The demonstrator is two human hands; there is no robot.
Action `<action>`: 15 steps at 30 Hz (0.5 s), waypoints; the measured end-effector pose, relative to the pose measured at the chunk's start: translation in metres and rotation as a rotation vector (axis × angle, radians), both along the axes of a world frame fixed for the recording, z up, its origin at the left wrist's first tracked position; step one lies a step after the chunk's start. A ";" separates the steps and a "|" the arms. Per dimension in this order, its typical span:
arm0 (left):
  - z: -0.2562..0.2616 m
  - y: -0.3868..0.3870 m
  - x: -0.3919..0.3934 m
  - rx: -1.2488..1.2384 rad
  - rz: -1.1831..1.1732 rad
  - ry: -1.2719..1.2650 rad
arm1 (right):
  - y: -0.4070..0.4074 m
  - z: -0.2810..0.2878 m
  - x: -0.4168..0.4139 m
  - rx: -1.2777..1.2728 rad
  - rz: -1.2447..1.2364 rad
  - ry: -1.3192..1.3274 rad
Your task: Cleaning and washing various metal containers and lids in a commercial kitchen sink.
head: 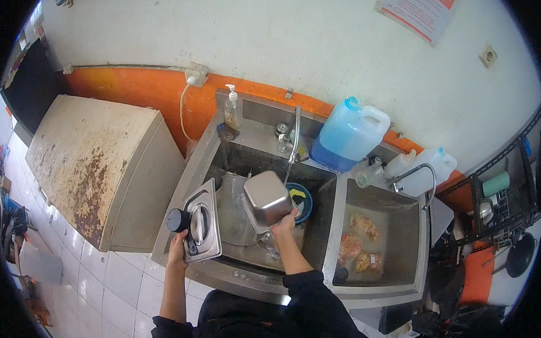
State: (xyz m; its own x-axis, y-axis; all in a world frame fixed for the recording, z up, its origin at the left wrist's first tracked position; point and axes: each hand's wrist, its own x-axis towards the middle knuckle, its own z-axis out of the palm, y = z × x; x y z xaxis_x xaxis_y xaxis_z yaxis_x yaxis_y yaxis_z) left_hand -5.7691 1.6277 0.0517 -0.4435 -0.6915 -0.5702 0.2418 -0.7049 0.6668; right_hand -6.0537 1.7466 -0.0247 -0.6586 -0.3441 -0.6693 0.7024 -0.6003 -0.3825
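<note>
My left hand point(177, 251) grips a stainless steel pan lid point(213, 238) together with a black scoop-like utensil point(178, 220), both over the left front edge of the sink. In my right hand point(285, 224) is a small, deep stainless steel food pan point(266, 196), tilted with its bottom facing up above the large sink basin point(322, 233). Just right of the pan, a blue bowl point(308, 211) holds a yellow-and-black sponge point(297, 195). A large translucent container point(233, 212) lies in the basin, partly hidden by the pan. The flexible faucet point(296, 134) points down behind the pan.
Several bags of food point(363, 228) sit in the right basin point(399, 249) under a second faucet point(427, 167). Along the back ledge stand a pump bottle point(233, 108) and a jug of blue liquid point(350, 136). A worn white chest point(92, 162) stands at left, a black rack point(496, 221) at right.
</note>
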 end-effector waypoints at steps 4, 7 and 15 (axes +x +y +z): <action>-0.001 0.006 0.003 0.106 -0.005 0.019 | 0.004 -0.009 -0.001 -0.120 -0.159 -0.044; 0.000 0.008 0.002 0.102 0.045 -0.020 | 0.038 -0.029 0.003 -0.183 -0.158 0.132; 0.005 0.007 -0.002 0.029 -0.023 -0.035 | 0.098 -0.006 -0.002 -0.027 0.175 0.101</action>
State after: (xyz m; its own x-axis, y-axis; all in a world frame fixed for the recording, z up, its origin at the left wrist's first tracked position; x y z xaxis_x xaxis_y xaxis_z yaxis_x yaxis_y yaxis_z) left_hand -5.7709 1.6348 0.0565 -0.4382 -0.6642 -0.6057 0.2020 -0.7293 0.6537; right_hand -6.0558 1.8449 -0.0309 -0.6505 -0.4761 -0.5918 0.7557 -0.4835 -0.4418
